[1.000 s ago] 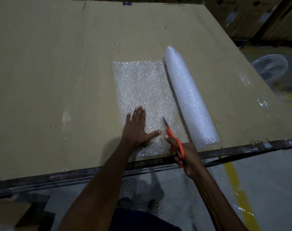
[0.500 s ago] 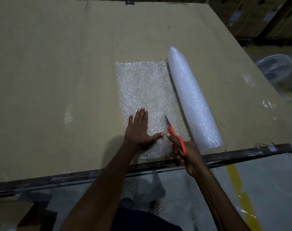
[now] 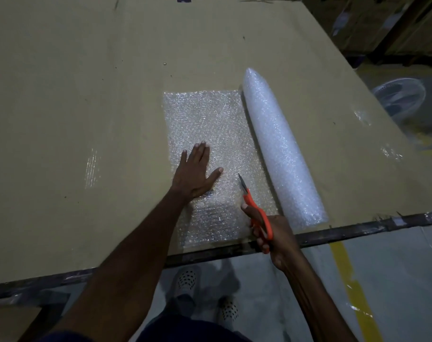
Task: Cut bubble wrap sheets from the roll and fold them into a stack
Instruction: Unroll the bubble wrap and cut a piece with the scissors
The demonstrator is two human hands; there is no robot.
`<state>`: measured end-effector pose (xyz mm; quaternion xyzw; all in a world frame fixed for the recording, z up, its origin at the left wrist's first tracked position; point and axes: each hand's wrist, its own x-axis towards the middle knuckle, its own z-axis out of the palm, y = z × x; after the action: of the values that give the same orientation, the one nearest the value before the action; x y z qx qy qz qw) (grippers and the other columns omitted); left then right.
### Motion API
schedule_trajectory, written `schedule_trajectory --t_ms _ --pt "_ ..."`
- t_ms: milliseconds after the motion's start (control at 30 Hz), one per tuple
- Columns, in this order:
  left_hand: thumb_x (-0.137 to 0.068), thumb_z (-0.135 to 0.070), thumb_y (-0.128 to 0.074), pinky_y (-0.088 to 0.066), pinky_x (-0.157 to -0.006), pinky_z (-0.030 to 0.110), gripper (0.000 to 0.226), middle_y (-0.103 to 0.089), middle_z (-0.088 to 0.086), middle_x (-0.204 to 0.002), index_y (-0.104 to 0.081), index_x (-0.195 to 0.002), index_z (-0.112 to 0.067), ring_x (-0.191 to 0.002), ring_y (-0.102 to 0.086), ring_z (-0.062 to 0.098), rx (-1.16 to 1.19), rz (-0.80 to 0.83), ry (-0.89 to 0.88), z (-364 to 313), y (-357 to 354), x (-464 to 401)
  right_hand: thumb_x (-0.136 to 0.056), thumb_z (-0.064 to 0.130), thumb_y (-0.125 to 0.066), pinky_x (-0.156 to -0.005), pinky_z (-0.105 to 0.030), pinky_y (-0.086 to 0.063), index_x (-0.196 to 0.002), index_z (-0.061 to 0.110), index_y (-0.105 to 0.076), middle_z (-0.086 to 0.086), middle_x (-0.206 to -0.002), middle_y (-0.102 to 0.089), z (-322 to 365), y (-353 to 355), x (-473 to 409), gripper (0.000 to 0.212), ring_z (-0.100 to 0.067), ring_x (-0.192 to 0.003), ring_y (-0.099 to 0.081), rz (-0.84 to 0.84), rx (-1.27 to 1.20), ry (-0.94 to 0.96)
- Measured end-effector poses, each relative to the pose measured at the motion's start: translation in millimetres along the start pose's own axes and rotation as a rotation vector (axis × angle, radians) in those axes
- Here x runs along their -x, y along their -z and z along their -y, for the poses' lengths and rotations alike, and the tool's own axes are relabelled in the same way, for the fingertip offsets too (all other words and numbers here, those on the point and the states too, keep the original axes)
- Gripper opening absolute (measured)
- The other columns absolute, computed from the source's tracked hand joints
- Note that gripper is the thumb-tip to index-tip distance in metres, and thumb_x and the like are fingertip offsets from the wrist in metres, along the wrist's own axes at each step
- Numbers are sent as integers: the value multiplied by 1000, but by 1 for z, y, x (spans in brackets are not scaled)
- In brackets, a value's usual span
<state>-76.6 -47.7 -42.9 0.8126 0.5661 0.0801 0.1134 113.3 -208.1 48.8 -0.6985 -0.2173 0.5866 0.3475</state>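
A white bubble wrap roll lies on the cardboard-covered table, running from the near edge away from me. An unrolled sheet spreads flat to its left, still joined to the roll. My left hand presses flat on the sheet with fingers straight and thumb spread. My right hand grips orange-handled scissors at the table's near edge. Their blades point away from me along the sheet, a little left of the roll.
The table's dark front edge runs across below the hands. A white fan stands on the floor at the right, with stacked boxes behind it. Yellow floor tape and my shoes show below.
The scissors have advanced away from me along the sheet. My left hand has slid further up the sheet, staying flat.
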Motion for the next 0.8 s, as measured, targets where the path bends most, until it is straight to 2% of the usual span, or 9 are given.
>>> schedule_trajectory --t_ms 133,367,600,800 --pt "-96 -69 -14 -1 -124 49 89 -2 9 -168 -9 -159 -6 -155 1 22 25 9 -7 3 -5 1 -77 35 -87 -36 -17 -21 -70 4 -64 -6 -48 -47 -6 -1 0 39 -12 -35 -35 4 -26 14" --pt "-99 -66 -18 5 -124 45 86 1 9 -168 -6 -160 -7 -155 3 21 39 5 -13 3 -5 1 -74 44 -87 -36 -17 -23 -72 7 -64 -6 -53 -49 5 -7 2 43 -11 -36 -37 -8 -26 -9" --pt "-98 -67 -16 6 -123 44 87 1 9 -168 -5 -160 -7 -155 4 21 46 3 -11 5 -7 0 -73 40 -88 -35 -16 -22 -68 8 -62 -6 -51 -47 4 -8 0 41 -11 -35 -36 -12 -25 -10" --pt "-100 -66 -19 5 -124 45 85 0 9 -168 -5 -160 -7 -155 4 21 50 -8 -18 6 -8 0 -72 48 -87 -37 -18 -23 -71 10 -59 -5 -53 -48 13 -13 0 47 -12 -37 -37 -10 -10 -13"
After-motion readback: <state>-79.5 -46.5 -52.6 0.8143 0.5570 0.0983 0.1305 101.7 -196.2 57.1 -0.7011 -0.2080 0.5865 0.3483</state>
